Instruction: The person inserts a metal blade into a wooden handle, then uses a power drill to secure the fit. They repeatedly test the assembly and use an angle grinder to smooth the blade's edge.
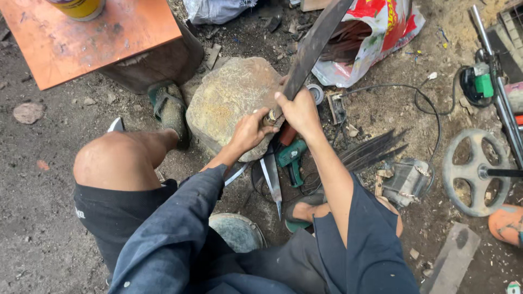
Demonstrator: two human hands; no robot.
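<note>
— What's just left of the big stone?
— A sandalled foot. Over the stone's right edge, the left hand clasps the handle end of a long dark blade.
— And the right hand?
— Wrapped round the same blade, just above.

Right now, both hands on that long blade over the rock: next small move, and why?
Probably lower the blade's butt end onto the rock and steady it. The blade stands tilted up and away, the right hand wraps it just above the base, the left hand pinches the handle end beside the rock's edge, and loose blades lie on the ground right below.
</note>
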